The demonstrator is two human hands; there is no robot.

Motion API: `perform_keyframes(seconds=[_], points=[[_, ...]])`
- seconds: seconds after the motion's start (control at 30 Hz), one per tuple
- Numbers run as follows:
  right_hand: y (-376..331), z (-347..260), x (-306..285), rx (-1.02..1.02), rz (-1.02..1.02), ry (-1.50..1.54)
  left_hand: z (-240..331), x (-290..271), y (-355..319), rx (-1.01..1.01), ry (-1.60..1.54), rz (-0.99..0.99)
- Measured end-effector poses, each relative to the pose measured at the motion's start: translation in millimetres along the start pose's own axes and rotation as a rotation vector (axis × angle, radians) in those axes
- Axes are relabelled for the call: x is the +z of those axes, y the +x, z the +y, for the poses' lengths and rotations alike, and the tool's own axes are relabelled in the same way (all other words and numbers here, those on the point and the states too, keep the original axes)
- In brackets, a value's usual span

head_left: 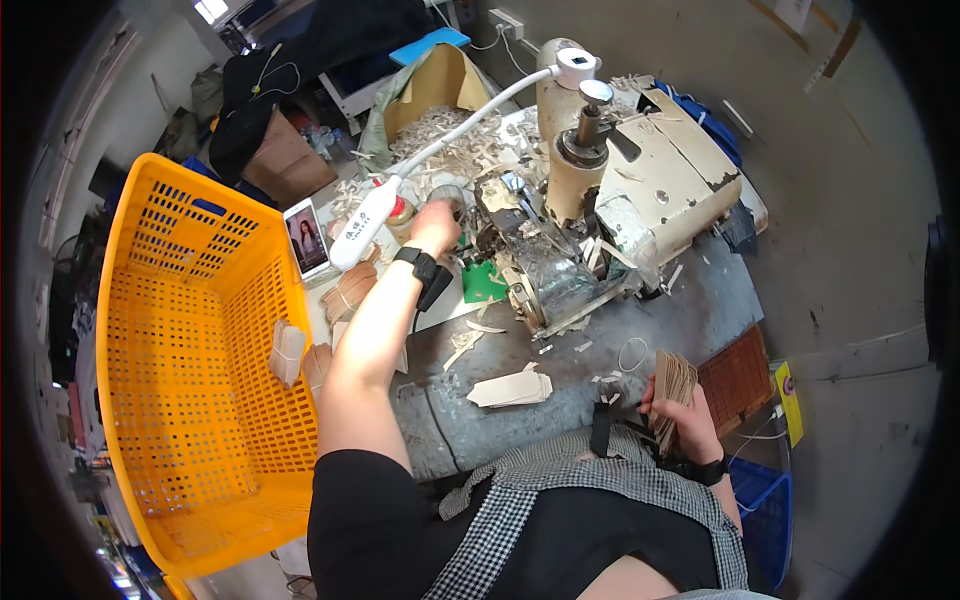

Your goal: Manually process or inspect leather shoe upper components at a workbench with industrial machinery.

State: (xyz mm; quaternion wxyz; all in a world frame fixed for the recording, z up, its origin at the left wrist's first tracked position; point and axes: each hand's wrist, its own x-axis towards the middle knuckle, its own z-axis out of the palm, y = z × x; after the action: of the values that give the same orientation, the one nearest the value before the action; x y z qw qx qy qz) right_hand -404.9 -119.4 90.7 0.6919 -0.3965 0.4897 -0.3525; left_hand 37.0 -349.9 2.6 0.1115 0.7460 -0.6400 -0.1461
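Right hand grips tan card stack; left hand outstretched toward machine.

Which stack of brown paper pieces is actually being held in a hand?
The stack in the right hand, near the lap. The others lie loose on the table.

head camera looks steeply down, close over the worktable; fisheye bends the edges

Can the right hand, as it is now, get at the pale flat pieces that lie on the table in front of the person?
Probably not at once. The right hand is shut on a stack of brown pieces, so its fingers are not free. The pale flat pieces lie uncovered on the table, with nothing between them and the hand.
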Motion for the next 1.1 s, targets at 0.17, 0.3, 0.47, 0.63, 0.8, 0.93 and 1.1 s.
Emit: perform_keyframes(seconds=[0.17, 0.3, 0.47, 0.63, 0.8, 0.93, 1.1], points=[[11.4, -14.8, 10.1, -0.008, -0.036, 0.041, 37.4, -47.6, -71.5, 0.115, -0.294, 0.232], [23.2, -32.2, 18.4, -0.019, -0.083, 0.084, 79.3, -64.8, -148.9, 0.330, -0.440, 0.390], [43.0, -31.2, 23.1, -0.049, -0.032, 0.304, 150.2, -43.1, -210.3, 0.799, -0.558, 0.098], [62.6, -22.5, 26.0, -0.036, 0.195, 0.522, 222.5, 0.7, -231.6, 0.899, -0.477, -0.017], [70.3, -11.4, -12.7, 0.029, 0.237, 0.603, 259.3, 33.9, -224.6, 0.822, -0.468, -0.051], [78.4, -11.0, -33.7, 0.013, 0.257, 0.621, 281.1, 56.2, -216.8, 0.794, -0.505, -0.030], [84.2, 0.7, -62.8, 0.008, 0.299, 0.623, 304.5, 84.1, -203.7, 0.766, -0.579, -0.065]])
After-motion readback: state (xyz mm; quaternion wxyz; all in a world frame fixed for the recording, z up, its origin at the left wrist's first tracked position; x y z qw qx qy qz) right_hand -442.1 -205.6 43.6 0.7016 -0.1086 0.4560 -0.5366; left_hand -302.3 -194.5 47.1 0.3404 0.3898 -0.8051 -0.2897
